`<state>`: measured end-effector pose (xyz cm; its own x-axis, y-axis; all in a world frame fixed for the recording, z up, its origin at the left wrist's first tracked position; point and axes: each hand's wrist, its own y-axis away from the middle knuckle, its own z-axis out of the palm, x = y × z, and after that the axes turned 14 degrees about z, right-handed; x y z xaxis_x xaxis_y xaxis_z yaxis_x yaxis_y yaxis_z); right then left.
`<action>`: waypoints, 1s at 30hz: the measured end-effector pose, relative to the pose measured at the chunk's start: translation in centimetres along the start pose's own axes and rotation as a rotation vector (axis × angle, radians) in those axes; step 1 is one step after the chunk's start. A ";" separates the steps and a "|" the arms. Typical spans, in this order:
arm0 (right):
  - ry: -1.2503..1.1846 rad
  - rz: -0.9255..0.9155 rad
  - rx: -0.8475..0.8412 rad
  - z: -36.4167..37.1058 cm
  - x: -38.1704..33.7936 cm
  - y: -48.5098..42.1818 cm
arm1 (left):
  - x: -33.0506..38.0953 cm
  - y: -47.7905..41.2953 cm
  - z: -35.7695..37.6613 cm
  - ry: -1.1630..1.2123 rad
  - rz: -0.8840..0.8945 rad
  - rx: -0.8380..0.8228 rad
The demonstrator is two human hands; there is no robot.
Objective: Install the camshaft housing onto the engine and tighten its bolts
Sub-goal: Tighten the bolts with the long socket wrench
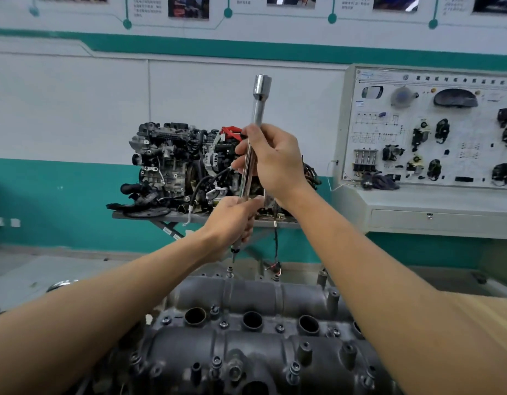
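Both hands are on the long wrench (256,115), and it stands almost upright, its top leaning a touch to the right. The right hand (272,163) is wrapped round the middle of the shaft, fingers curled tight. The left hand (232,223) grips lower down, closed round the bottom end. The thin tip pokes out beneath it.

Down below sits the camshaft housing (246,297), seated on the engine close to the person, its long axis running left to right. Bolts dot its top. The one that matters, I'd say, is the bolt (230,271) on the far edge. It lies just beneath the tip, apart from it, almost in line with the shaft. The left hand is the nearer one, so it looks set to guide the tip straight down.

Far behind, a second engine (172,161) sits on a stand, with a training board (434,129) to its right.
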<state>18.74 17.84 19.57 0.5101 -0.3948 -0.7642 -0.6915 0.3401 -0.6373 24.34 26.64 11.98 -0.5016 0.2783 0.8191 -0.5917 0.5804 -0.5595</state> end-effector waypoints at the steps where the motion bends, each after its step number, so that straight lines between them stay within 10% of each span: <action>1: -0.006 0.002 -0.001 0.4 0.2 0.0 | -0.2 0.1 -0.3 -0.007 -0.010 0.013; 30: -0.076 0.022 -0.148 0.6 0.6 1.0 | -2.1 0.4 -1.0 0.010 0.121 0.000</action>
<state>18.66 18.46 18.46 0.5274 -0.3212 -0.7865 -0.7678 0.2161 -0.6031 25.80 27.04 10.13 -0.5626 0.3541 0.7471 -0.5273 0.5423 -0.6541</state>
